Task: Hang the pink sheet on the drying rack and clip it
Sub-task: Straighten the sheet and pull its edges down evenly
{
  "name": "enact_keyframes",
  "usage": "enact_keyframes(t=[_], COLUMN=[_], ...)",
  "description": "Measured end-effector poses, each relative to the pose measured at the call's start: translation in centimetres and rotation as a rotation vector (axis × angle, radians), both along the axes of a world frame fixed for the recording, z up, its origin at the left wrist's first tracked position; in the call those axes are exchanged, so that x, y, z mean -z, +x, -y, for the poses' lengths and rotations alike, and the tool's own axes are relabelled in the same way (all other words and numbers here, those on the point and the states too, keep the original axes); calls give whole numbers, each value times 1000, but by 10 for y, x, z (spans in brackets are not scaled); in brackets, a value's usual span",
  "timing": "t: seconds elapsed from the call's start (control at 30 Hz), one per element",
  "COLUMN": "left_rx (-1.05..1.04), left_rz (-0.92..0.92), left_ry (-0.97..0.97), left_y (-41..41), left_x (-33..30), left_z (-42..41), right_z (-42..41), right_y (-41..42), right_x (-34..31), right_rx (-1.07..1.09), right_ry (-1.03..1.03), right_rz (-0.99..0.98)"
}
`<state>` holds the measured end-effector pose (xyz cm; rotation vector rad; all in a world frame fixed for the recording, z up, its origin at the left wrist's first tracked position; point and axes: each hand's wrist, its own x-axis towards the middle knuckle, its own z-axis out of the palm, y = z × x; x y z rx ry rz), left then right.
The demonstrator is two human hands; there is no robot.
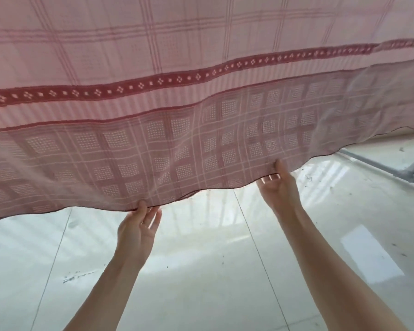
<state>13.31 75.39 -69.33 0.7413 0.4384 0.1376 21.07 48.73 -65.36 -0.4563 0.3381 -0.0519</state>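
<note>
The pink sheet [177, 80], checked with a dark red patterned band, hangs across the whole upper half of the view, its lower hem wavy and free. My left hand [139, 225] pinches the hem from below near the middle, thumb in front and fingers behind. Further right and a little higher, my right hand [279, 185] grips the hem the same way. The top of the sheet and whatever carries it are out of view. No clips show.
Glossy white floor tiles [201, 271] lie below the sheet. A grey metal tube frame with a joint [402, 174] runs along the floor at the right, close under the sheet's right end.
</note>
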Motion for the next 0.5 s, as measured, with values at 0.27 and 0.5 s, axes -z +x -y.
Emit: enact_keyframes(t=[0.27, 0.5], left_rx=[-99, -94], left_rz=[-16, -14], left_ry=[133, 185], left_y=[13, 20], left_x=[5, 11], left_z=[2, -2], right_z=[45, 47], right_y=[16, 11], right_x=[30, 46], right_rx=[71, 103], right_ry=[17, 78], right_rz=[-27, -33])
